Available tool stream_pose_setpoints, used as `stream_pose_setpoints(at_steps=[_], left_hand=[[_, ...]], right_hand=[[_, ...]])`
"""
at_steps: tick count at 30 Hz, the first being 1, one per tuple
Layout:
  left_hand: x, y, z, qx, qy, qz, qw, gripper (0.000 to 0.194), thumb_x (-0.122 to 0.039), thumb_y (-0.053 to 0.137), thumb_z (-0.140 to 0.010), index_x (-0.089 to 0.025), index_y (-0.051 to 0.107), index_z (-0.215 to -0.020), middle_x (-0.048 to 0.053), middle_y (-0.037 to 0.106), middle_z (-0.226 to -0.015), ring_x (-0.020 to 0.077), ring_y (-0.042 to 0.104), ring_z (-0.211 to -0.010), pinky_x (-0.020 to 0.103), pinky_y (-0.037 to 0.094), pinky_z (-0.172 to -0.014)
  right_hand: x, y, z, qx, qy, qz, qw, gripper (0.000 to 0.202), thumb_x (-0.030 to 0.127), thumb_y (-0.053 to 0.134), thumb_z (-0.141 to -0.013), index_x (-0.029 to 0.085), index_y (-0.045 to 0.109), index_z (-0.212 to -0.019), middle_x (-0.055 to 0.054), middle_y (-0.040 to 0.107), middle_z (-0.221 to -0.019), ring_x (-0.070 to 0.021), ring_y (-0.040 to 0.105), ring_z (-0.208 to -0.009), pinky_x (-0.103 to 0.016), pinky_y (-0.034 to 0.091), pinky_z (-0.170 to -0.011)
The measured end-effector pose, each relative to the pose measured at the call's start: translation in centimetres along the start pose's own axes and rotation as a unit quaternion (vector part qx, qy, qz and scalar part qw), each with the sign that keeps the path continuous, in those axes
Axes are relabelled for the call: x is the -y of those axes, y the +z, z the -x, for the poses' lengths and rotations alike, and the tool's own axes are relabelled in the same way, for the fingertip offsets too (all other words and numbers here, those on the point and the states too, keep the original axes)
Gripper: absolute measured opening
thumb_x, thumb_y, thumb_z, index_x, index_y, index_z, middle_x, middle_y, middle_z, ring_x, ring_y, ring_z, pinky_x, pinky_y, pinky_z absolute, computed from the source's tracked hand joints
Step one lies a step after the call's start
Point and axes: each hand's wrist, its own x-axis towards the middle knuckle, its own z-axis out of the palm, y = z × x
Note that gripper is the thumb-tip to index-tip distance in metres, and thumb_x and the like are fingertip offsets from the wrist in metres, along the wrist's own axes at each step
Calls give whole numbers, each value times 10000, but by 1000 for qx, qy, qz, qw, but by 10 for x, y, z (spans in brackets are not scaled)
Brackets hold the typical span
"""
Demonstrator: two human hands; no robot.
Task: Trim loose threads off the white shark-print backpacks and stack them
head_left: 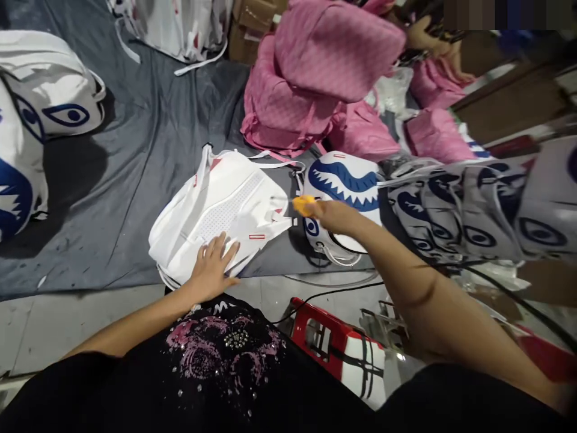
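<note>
A white backpack [225, 204] lies back-side up on a grey sheet [135, 156], its mesh panel and straps showing. My left hand [211, 267] rests flat on its near edge, fingers spread. My right hand [331, 215] is stretched out over the bag's right side and grips a small yellow-orange tool [303, 205], blurred, close to a white strap. Just behind that hand lies a white bag with a blue shark-mouth print [345, 180].
Pink backpacks [315, 72] are piled at the back, with another person's hand [424, 36] beyond them. A row of shark-print bags [478, 210] runs to the right, and more white bags [40, 102] sit at the left. A red stool [336, 349] and a black cable [324, 294] are near my legs.
</note>
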Motion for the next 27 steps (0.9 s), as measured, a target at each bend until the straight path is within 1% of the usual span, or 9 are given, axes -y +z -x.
stream_pose_setpoints(at_steps=[3, 5, 9, 11, 15, 18, 21, 24, 27], left_hand=[[-8, 24, -1, 32, 12, 9, 999, 672, -186, 610, -884, -179, 435, -1533, 222, 393, -1581, 420, 449, -1379, 594, 404, -1075], [5, 29, -17, 4, -65, 137, 988, 550, -167, 521, -907, -182, 537, -1456, 193, 573, -1438, 365, 593, -1234, 535, 484, -1005], [27, 18, -57, 21, -298, 485, 822, 482, -398, 456, -960, -160, 586, -1359, 165, 745, -1070, 276, 725, -858, 387, 581, -691], [21, 15, -68, 10, -331, 522, 786, 517, -424, 405, -978, -134, 558, -1377, 180, 740, -1045, 274, 718, -846, 382, 573, -665], [-18, 30, -75, -71, -196, 319, 924, 513, -353, 478, -969, -249, 519, -1470, 149, 555, -1430, 311, 560, -1228, 471, 501, -980], [-48, 42, -77, -40, -91, 49, 994, 558, -286, 492, -964, -319, 457, -1520, 154, 388, -1557, 380, 447, -1293, 582, 412, -1036], [-48, 34, -71, 15, -70, 10, 997, 578, -364, 539, -956, -305, 449, -1524, 177, 367, -1557, 414, 431, -1307, 612, 400, -1038], [-5, 8, -55, -81, -81, 119, 986, 627, -513, 611, -908, -271, 493, -1474, 149, 353, -1574, 402, 333, -1423, 595, 325, -1142], [61, -19, -34, -222, -245, 343, 879, 475, -511, 615, -913, -218, 588, -1286, 120, 565, -1356, 273, 478, -1334, 427, 406, -1120]], right_hand=[[-26, 8, 29, 79, -32, -61, 995, 495, 511, 336, -1035, 152, 669, -961, -77, 664, -726, -165, 582, -611, -268, 401, -612], [-42, 17, 51, 72, -22, -125, 989, 484, 518, 324, -1037, 158, 630, -931, -45, 612, -654, -142, 531, -532, -259, 385, -558], [-70, 41, 80, 168, -22, -239, 956, 451, 527, 324, -1034, 169, 586, -955, 6, 532, -575, -131, 488, -444, -246, 372, -484], [-78, 49, 81, 144, -1, -239, 960, 430, 502, 331, -1034, 168, 580, -925, 10, 521, -561, -128, 475, -434, -246, 363, -481], [-76, 47, 64, -11, 1, -197, 980, 453, 478, 292, -1040, 171, 596, -906, -40, 613, -637, -156, 543, -535, -262, 379, -562], [-67, 38, 57, -68, 22, -113, 991, 453, 476, 325, -1028, 168, 652, -976, -100, 697, -789, -219, 626, -712, -285, 388, -628], [-60, 46, 68, -24, 33, -69, 997, 455, 484, 355, -1023, 169, 681, -1046, -129, 725, -909, -255, 651, -825, -292, 385, -647], [-52, 81, 97, 5, 51, -76, 996, 480, 468, 310, -1046, 154, 669, -1097, -145, 728, -960, -256, 661, -826, -292, 367, -624], [-30, 135, 132, 63, 36, -114, 991, 496, 461, 266, -1065, 158, 651, -1140, -134, 737, -943, -247, 676, -795, -287, 349, -597]])
